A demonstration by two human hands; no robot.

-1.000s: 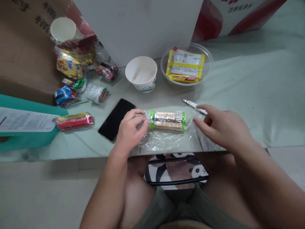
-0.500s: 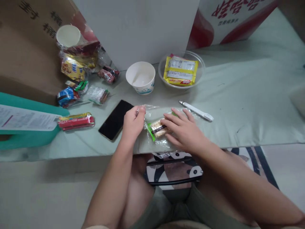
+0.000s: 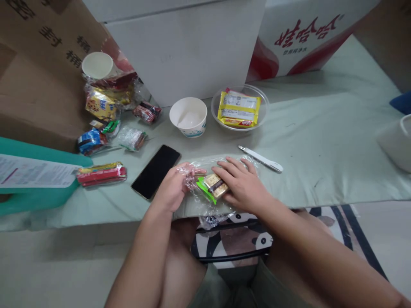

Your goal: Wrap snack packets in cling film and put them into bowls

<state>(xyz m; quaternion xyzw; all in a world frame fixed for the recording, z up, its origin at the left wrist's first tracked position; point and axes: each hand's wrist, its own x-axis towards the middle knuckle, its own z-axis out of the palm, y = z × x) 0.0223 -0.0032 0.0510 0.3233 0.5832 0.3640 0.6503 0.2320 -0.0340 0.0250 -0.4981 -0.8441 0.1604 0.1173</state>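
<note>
A sandwich cracker packet point(image 3: 216, 186) with green ends and a dark filling lies on clear plastic film point(image 3: 205, 205) near the table's front edge. My right hand point(image 3: 242, 184) rests over its right part, fingers across the top and thumb along the near side, hiding that end. At the packet's left, my left hand point(image 3: 173, 186) has its fingers closed in the crinkled film. Part of the film hangs over the edge. A black phone point(image 3: 156, 172) lies beside my left hand, and a white-handled knife-like tool point(image 3: 260, 158) lies beyond my right.
Behind stand a paper bowl point(image 3: 188, 114) and a clear plastic bowl point(image 3: 265, 112) with yellow snack packs. Wrapped snacks point(image 3: 102, 104) and a paper cup point(image 3: 97, 65) crowd the left by a cardboard box point(image 3: 41, 94). White boxes point(image 3: 189, 51) line the back.
My left hand has moved down from a raised pinch and now sits lower in the film. My right hand's fingers are closer round the packet, whose left end tilts toward me.
</note>
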